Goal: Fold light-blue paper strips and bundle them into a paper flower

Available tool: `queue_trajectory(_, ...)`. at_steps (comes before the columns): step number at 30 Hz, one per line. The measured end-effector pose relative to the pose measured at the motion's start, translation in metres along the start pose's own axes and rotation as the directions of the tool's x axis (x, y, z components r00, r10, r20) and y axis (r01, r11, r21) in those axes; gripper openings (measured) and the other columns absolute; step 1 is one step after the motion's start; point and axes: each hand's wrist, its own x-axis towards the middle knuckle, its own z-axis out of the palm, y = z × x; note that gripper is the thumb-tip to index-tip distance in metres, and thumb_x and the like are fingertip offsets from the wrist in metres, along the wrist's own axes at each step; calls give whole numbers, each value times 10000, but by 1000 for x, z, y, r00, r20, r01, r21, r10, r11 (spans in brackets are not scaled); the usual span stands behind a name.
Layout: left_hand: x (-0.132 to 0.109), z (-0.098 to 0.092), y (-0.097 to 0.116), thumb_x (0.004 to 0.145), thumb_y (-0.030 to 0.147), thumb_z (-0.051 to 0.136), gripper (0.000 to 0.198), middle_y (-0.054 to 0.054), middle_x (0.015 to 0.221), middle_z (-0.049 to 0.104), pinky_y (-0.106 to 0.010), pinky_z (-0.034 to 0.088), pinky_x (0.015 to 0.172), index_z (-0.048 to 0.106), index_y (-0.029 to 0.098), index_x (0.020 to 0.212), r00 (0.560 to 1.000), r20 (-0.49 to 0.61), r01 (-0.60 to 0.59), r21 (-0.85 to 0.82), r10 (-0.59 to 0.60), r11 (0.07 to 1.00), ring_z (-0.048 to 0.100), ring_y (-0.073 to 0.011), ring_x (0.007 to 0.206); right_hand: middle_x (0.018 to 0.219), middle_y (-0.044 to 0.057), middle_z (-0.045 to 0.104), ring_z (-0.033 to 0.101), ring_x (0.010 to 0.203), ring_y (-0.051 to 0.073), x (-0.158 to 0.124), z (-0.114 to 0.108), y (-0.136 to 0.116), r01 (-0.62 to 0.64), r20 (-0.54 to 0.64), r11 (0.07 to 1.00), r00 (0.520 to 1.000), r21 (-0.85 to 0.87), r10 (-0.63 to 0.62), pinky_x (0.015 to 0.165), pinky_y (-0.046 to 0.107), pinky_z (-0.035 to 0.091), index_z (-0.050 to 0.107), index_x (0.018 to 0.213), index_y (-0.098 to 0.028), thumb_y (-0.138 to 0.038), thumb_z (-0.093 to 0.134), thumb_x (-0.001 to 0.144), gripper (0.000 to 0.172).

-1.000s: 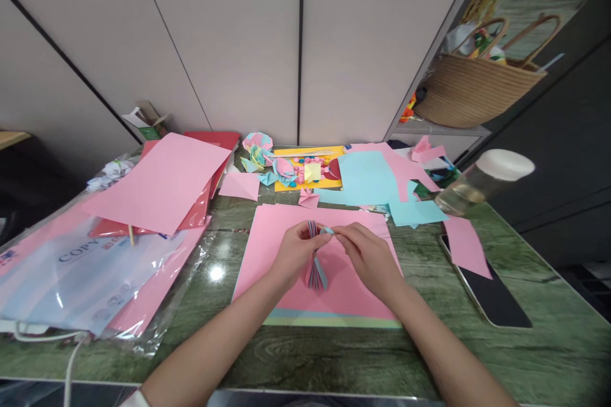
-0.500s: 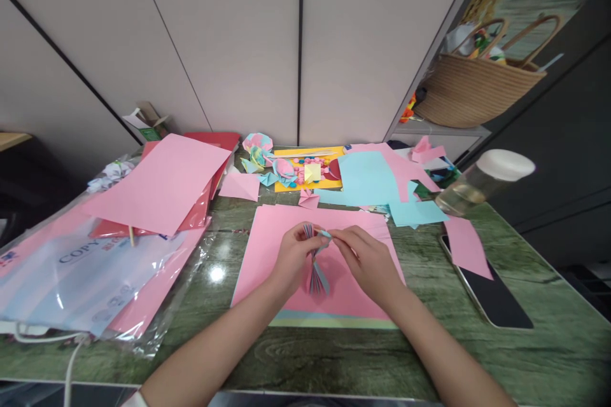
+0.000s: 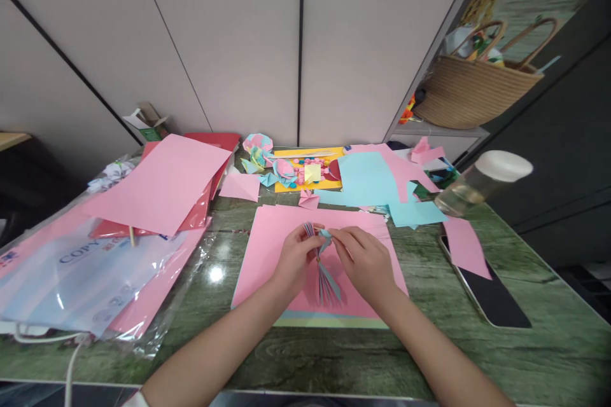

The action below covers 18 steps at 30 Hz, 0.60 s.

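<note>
Pinched in the fingers of my left hand (image 3: 294, 257) is a bundle of pleated paper (image 3: 327, 286), blue and pink, narrow in its middle and fanned at its lower end. A light blue flap (image 3: 325, 240) of it stands at the top, between both hands. My right hand (image 3: 365, 261) has its thumb and forefinger closed on the edge of that flap. Both hands are above a stack of pink sheets (image 3: 267, 235), with blue and pale green edges showing along the front. My palms hide part of the folds.
Left lies a plastic copy-paper bag (image 3: 109, 273) under a pink sheet (image 3: 167, 184). Folded paper flowers (image 3: 284, 172) and a yellow tray (image 3: 281, 187) of beads stand at the back. On the right are blue paper (image 3: 367, 178), a phone (image 3: 501, 299) and a clear bottle (image 3: 465, 187).
The pleated bundle's lower end has swung right and fanned wider. More of the light blue flap shows between my fingers. Both hands stay nearly in place.
</note>
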Motion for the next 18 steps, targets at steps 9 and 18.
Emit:
queue_trajectory(9,3,-2,1,594,219,692,268,-5,767,561,-224,379,661,596,166,839,1000,29,-13,22,12,1000,520,-94,713,826,41,613,549,765,136,2,-2,1,-64,17,996,998,57,63,705,253,410,599,961,-195,-197,454,835,192)
queue_trajectory(18,6,-4,-2,642,282,670,240,-6,748,535,-189,330,533,593,149,828,994,88,-69,117,58,991,457,-68,625,853,46,600,551,768,133,3,-5,3,-98,76,985,993,145,88,709,258,431,566,1045,-196,-229,430,849,241)
